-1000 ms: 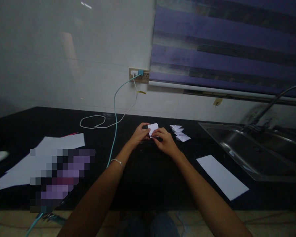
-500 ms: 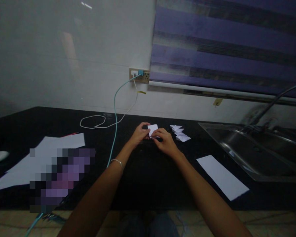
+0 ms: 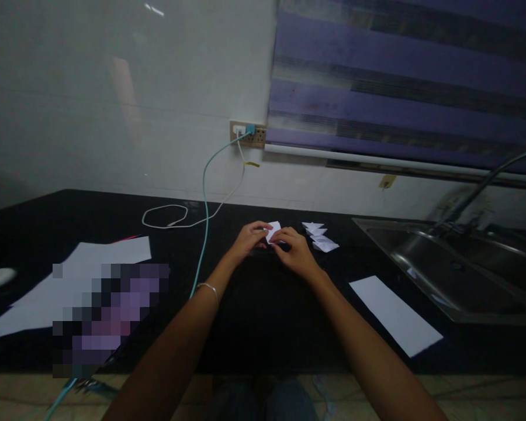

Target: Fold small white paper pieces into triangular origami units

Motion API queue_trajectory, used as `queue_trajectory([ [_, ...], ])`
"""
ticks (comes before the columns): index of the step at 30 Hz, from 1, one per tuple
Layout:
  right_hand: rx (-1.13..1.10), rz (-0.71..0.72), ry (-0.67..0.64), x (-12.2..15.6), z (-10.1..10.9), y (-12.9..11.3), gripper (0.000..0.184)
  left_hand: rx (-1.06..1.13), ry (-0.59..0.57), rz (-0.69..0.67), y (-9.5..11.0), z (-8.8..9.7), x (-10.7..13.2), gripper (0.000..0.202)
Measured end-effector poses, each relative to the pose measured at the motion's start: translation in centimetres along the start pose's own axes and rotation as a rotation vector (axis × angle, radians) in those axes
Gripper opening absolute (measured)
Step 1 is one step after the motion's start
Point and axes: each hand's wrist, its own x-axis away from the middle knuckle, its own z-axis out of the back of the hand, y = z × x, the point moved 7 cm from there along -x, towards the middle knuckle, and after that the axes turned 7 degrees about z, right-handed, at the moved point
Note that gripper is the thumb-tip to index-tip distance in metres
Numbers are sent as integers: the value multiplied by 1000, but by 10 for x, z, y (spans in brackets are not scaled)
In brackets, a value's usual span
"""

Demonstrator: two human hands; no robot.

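Observation:
Between my two hands is a small folded piece of white paper [image 3: 273, 230], held just above the black counter. My left hand [image 3: 249, 238] grips its left side, with the fingers over the upper left edge. My right hand [image 3: 294, 248] pinches the lower right part between thumb and fingers. Part of the paper is hidden behind the fingers. Just right of my right hand lie several folded white paper pieces [image 3: 319, 235] in a short row, with pointed corners. A flat white paper strip [image 3: 395, 316] rests farther right, near my right forearm.
White paper sheets [image 3: 100, 252] lie on the left, beside a pixelated purple item [image 3: 118, 310]. A teal cable [image 3: 205, 193] and a white cable [image 3: 164, 225] run from the wall outlet [image 3: 254, 135] onto the counter [image 3: 254, 321]. At right is a steel sink [image 3: 421, 251] with a faucet [image 3: 477, 193].
My left fingers have shifted slightly right and over the paper's upper left edge, covering more of it. My right hand has hardly moved.

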Motion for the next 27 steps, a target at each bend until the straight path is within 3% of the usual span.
queue_trajectory([
  [6,31,-79,102,1,10,7,21,20,5,-39,4,-1,1,39],
  [9,4,-164,195,3,16,17,31,47,64,-53,7,1,1,50],
  [13,-90,-267,229,5,14,27,28,56,140,-32,9,5,1,58],
  [21,-227,-413,352,11,17,42,30,-11,166,14,18,5,5,34],
  [27,-86,-299,285,7,21,31,13,-37,127,43,14,-1,5,30],
])
